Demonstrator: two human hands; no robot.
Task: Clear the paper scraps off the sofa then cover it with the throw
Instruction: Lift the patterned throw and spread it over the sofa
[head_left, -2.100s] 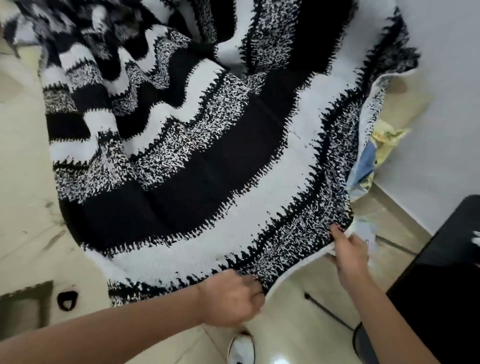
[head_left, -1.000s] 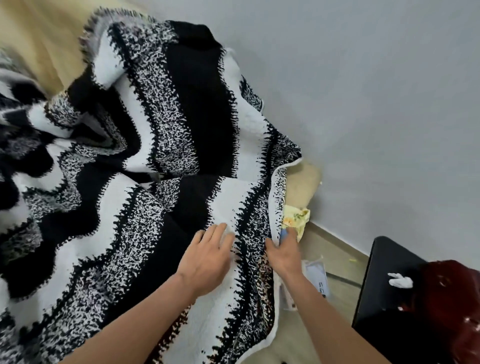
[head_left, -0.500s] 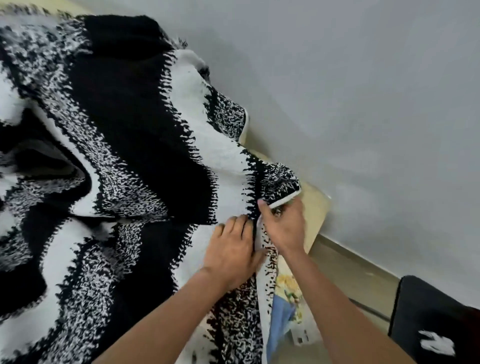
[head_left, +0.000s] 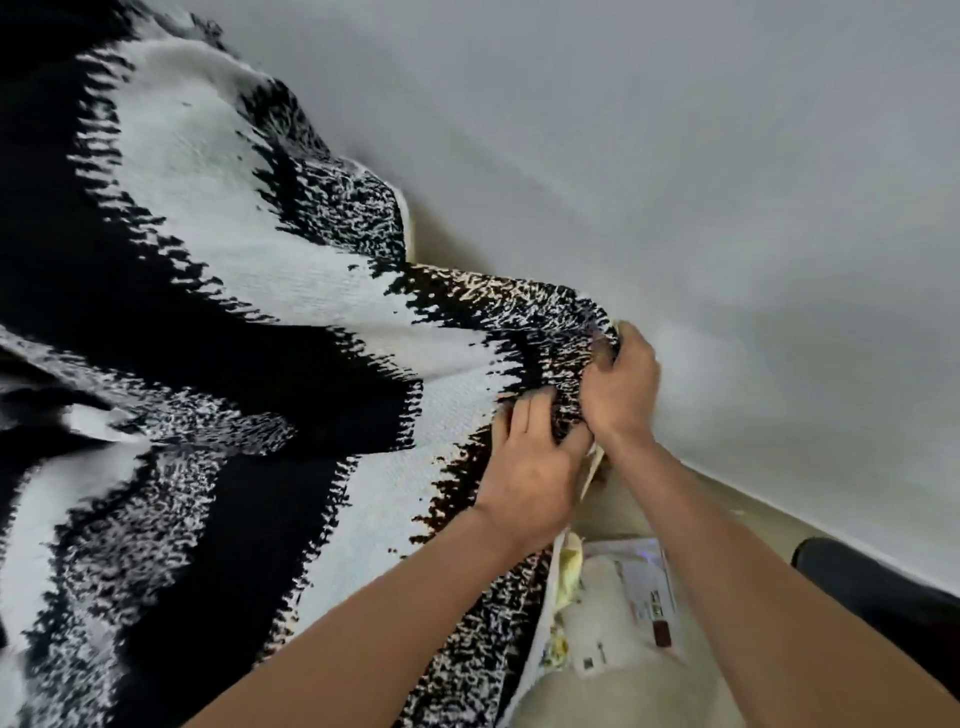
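A black-and-white striped throw (head_left: 218, 322) lies spread over the sofa and fills the left of the view; almost all of the sofa is hidden under it. My right hand (head_left: 621, 387) grips the speckled edge of the throw at the sofa's right end, close to the wall. My left hand (head_left: 530, 467) presses flat on the throw just left of and below it, fingers straight. Paper scraps (head_left: 644, 597) and a yellow crumpled piece (head_left: 569, 571) lie on the floor beside the sofa, below my arms.
A pale grey wall (head_left: 701, 182) runs close behind and to the right of the sofa. A black object (head_left: 883, 592) stands on the floor at the right edge. A narrow strip of beige floor (head_left: 727, 514) lies between sofa and wall.
Both hands have moved up and right along the throw's edge towards the wall. My right hand has pulled the speckled edge further over the sofa's end, and the view has tilted upward.
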